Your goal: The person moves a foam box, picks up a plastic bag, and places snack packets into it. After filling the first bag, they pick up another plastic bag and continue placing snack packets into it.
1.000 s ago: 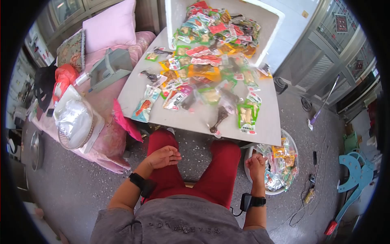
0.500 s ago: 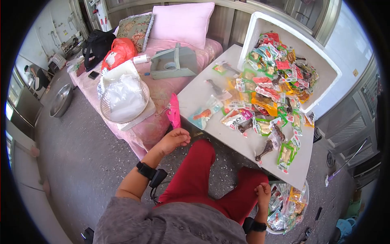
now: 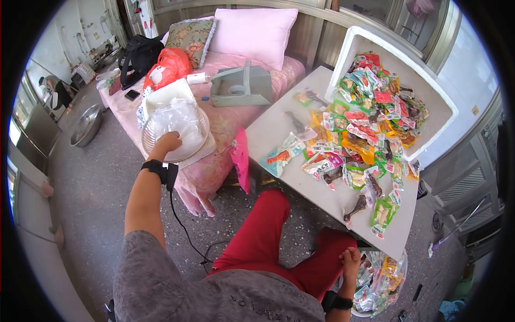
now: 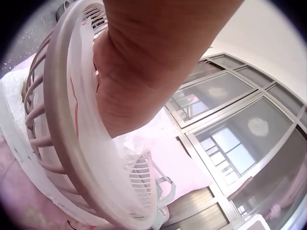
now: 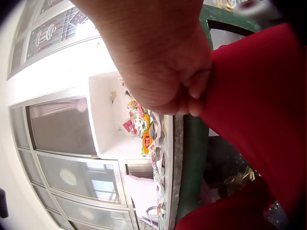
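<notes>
My left hand (image 3: 170, 142) reaches over a round plastic basket (image 4: 57, 110) on the bed and touches the clear plastic bags (image 3: 174, 114) in it. In the left wrist view its fingers are hidden behind the rim and film, so I cannot tell whether they pinch a bag. My right hand (image 3: 350, 259) is by the right thigh in red trousers, just below the table's near edge. Its fingers are loosely curled, with nothing seen in them. Vacuum-packed snacks (image 3: 359, 137), among them dark drumsticks (image 3: 355, 208), lie spread over the table (image 3: 276, 126).
A tilted white foam box (image 3: 449, 102) full of packets stands at the table's far side. Below the table on the right is a tub of packets (image 3: 394, 279). A grey caddy (image 3: 252, 88), red bag (image 3: 174, 67) and pillows (image 3: 257, 35) are on the bed. A pink bag (image 3: 240, 161) hangs beside the table.
My left hand has gone from above the lap leftward and forward to the basket. The head view has turned left. My right hand stays low near the right thigh.
</notes>
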### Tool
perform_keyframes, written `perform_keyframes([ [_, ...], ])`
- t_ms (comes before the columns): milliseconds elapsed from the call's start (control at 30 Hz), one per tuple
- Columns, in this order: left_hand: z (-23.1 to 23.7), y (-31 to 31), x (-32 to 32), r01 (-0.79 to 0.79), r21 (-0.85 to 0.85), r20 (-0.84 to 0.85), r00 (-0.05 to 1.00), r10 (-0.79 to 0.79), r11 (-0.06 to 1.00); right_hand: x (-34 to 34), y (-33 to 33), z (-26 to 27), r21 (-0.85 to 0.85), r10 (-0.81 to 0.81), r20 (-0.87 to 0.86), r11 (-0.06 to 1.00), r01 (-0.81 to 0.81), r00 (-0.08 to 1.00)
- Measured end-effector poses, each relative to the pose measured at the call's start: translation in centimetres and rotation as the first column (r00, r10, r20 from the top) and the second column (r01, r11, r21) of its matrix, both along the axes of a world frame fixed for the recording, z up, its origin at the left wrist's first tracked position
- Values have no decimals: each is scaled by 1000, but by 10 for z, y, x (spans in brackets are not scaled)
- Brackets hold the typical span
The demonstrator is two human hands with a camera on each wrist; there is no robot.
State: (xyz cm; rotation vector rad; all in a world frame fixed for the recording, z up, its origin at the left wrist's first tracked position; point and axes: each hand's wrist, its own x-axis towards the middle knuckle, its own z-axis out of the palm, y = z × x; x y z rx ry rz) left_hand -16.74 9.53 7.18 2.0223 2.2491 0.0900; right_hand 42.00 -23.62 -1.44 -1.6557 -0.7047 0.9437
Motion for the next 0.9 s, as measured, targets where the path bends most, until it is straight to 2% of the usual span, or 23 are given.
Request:
perform_keyframes([
  [33, -4, 4, -3, 10, -55, -33, 999, -12, 998, 0, 1, 0, -9, -1, 8, 1000, 1, 1000],
  [133, -11, 11, 0, 51, -84, -61, 997, -56, 995, -3, 1, 1, -10, 3, 16, 1000, -3, 1000],
  [233, 8, 5, 13, 70, -122, 134, 990, -53, 990, -4, 2, 2, -5, -7, 5, 1000, 7, 1000],
  [333, 23, -3, 18, 112, -118, 260, 962, -78, 987, -1, 2, 0, -3, -20, 8, 1000, 20, 1000],
  [533, 3, 11, 4, 165, -177, 72, 985, -154, 970, 0, 4, 1, -18, -45, -26, 999, 44, 999],
  [733, -24, 21, 0, 155, -54, -64, 985, -158, 986, 1, 5, -2, -13, -26, 12, 1000, 26, 1000],
  [833, -23, 24, -2, 160, -42, -33, 986, -161, 986, 1, 5, -1, -19, -41, -2, 999, 41, 999],
  [900, -3, 16, 7, 148, -73, 117, 983, -139, 986, 1, 5, 1, -25, -49, -13, 998, 49, 999],
])
